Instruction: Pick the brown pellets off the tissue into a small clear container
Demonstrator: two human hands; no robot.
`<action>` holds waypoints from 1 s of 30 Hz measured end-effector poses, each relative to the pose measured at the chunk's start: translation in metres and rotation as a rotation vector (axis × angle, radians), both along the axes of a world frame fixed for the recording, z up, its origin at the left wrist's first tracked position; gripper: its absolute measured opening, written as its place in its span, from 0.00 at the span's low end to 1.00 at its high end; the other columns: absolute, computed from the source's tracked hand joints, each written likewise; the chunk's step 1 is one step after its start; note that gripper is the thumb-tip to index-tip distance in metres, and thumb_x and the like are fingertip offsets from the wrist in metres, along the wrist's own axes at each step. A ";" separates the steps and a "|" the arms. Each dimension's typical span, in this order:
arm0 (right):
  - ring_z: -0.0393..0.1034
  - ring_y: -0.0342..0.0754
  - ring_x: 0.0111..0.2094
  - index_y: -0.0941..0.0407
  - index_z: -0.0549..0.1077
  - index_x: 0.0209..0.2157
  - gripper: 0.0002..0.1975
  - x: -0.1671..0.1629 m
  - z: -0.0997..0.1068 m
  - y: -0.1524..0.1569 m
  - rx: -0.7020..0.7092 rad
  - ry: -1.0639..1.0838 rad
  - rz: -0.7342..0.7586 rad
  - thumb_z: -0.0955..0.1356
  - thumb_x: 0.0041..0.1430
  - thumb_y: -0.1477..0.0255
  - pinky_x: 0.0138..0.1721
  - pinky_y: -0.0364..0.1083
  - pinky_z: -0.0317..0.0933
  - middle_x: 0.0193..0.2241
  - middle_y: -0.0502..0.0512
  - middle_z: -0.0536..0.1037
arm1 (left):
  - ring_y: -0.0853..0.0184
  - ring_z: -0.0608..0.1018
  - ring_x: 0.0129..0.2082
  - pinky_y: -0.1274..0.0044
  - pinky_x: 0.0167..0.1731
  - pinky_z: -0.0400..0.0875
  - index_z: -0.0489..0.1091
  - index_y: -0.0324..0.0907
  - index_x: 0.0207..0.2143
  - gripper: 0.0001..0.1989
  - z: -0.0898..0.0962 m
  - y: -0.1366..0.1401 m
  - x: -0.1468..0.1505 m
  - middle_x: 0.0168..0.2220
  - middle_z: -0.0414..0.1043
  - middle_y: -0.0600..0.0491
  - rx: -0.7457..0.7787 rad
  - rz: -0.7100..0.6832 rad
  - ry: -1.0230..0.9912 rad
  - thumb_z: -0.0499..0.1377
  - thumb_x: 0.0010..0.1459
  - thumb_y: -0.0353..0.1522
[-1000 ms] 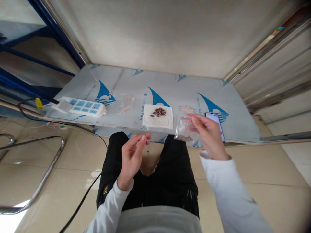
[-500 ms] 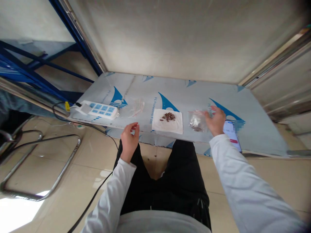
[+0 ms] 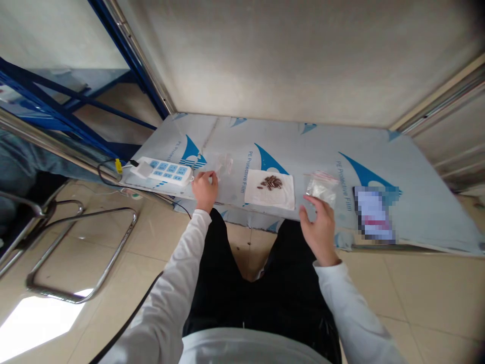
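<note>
My left hand (image 3: 205, 192) is at the front of the bench with its fingers curled together, at the near left edge of some thin clear plastic bags (image 3: 226, 165). Whether it grips a bag is too small to make out. My right hand (image 3: 320, 227) has its thumb and fingers apart and holds nothing. Just beyond its fingertips lies a clear zip bag (image 3: 322, 189) with silvery contents. Between my hands, a white cloth or paper square (image 3: 269, 201) bears a loose heap of small brown, pellet-like pieces (image 3: 273, 182).
A white power strip (image 3: 166, 171) with a cable lies left on the film-covered bench (image 3: 326, 136). A phone (image 3: 375, 215), partly blurred, lies at right. Blue metal framing (image 3: 76, 101) and a tubular metal chair (image 3: 83, 298) stand at left. A wall rises behind the bench.
My left hand has moved forward and up to the clear bags. My right hand has drawn back toward me from the zip bag and phone. The view has shifted slightly.
</note>
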State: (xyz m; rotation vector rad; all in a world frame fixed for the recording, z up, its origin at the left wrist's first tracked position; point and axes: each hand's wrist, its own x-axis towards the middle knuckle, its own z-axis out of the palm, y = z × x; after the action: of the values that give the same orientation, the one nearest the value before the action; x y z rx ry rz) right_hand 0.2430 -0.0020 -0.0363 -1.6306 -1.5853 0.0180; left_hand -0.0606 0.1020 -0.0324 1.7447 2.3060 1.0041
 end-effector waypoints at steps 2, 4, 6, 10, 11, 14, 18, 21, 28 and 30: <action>0.69 0.58 0.48 0.58 0.73 0.46 0.14 -0.016 0.008 -0.006 -0.007 0.063 0.019 0.65 0.61 0.69 0.48 0.58 0.65 0.45 0.64 0.77 | 0.64 0.78 0.31 0.72 0.40 0.70 0.77 0.38 0.41 0.13 0.013 -0.011 0.005 0.38 0.78 0.46 0.050 0.048 -0.031 0.55 0.60 0.31; 0.71 0.55 0.45 0.57 0.74 0.46 0.12 -0.039 0.025 -0.010 -0.040 0.187 0.089 0.65 0.62 0.68 0.46 0.55 0.66 0.44 0.62 0.78 | 0.67 0.77 0.27 0.74 0.36 0.71 0.77 0.39 0.39 0.12 0.028 -0.030 0.018 0.35 0.78 0.49 0.104 0.091 -0.103 0.56 0.60 0.33; 0.74 0.52 0.42 0.55 0.74 0.45 0.11 -0.066 0.046 -0.013 -0.113 0.354 0.209 0.65 0.64 0.67 0.44 0.51 0.68 0.43 0.59 0.79 | 0.69 0.76 0.24 0.76 0.32 0.71 0.78 0.41 0.35 0.10 0.043 -0.058 0.040 0.30 0.78 0.52 0.176 0.108 -0.339 0.60 0.57 0.37; 0.76 0.50 0.40 0.54 0.75 0.45 0.14 -0.107 0.075 -0.017 -0.284 0.617 0.385 0.67 0.62 0.62 0.39 0.47 0.70 0.42 0.57 0.81 | 0.69 0.78 0.24 0.80 0.25 0.70 0.76 0.41 0.34 0.12 0.060 -0.118 0.083 0.28 0.79 0.52 0.070 -0.069 -0.751 0.64 0.54 0.40; 0.77 0.50 0.39 0.55 0.76 0.44 0.14 -0.109 0.076 -0.018 -0.315 0.658 0.404 0.67 0.62 0.61 0.38 0.46 0.70 0.41 0.57 0.81 | 0.68 0.79 0.25 0.79 0.25 0.71 0.76 0.40 0.34 0.12 0.061 -0.129 0.089 0.29 0.79 0.52 0.044 -0.100 -0.805 0.64 0.54 0.40; 0.78 0.50 0.36 0.56 0.78 0.42 0.14 -0.101 0.071 -0.025 -0.407 0.714 0.445 0.66 0.63 0.62 0.37 0.46 0.71 0.37 0.57 0.82 | 0.66 0.80 0.27 0.77 0.28 0.74 0.75 0.40 0.33 0.11 0.060 -0.150 0.097 0.29 0.79 0.51 -0.028 -0.152 -0.889 0.64 0.54 0.39; 0.77 0.49 0.29 0.56 0.79 0.37 0.11 -0.082 0.066 -0.040 -0.505 0.592 0.378 0.66 0.62 0.66 0.32 0.45 0.69 0.29 0.55 0.82 | 0.66 0.78 0.24 0.76 0.25 0.73 0.72 0.42 0.29 0.10 0.055 -0.165 0.094 0.26 0.75 0.52 -0.067 -0.197 -0.743 0.62 0.56 0.39; 0.75 0.48 0.26 0.56 0.78 0.33 0.06 -0.078 0.073 -0.048 -0.497 0.449 0.249 0.68 0.57 0.72 0.30 0.44 0.67 0.26 0.53 0.81 | 0.64 0.78 0.31 0.73 0.32 0.74 0.70 0.43 0.31 0.06 0.054 -0.175 0.090 0.29 0.73 0.52 0.008 -0.387 -0.439 0.61 0.56 0.37; 0.75 0.47 0.26 0.55 0.77 0.30 0.05 -0.068 0.089 -0.051 -0.583 0.293 0.313 0.67 0.53 0.77 0.30 0.43 0.66 0.26 0.51 0.81 | 0.49 0.64 0.63 0.57 0.61 0.59 0.49 0.43 0.65 0.46 0.049 -0.159 0.079 0.63 0.60 0.39 0.076 -0.776 -0.054 0.68 0.49 0.41; 0.76 0.48 0.28 0.54 0.77 0.31 0.06 -0.066 0.091 -0.052 -0.612 0.260 0.340 0.68 0.53 0.78 0.31 0.43 0.66 0.27 0.51 0.82 | 0.53 0.68 0.61 0.59 0.60 0.62 0.51 0.45 0.65 0.42 0.046 -0.152 0.080 0.60 0.66 0.42 0.032 -0.868 -0.070 0.66 0.52 0.36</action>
State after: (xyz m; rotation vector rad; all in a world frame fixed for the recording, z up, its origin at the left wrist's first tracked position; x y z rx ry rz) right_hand 0.1772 -0.0537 0.0547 -1.6801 -1.7234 0.9353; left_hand 0.0191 -0.0500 0.0140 2.3100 1.2261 0.8740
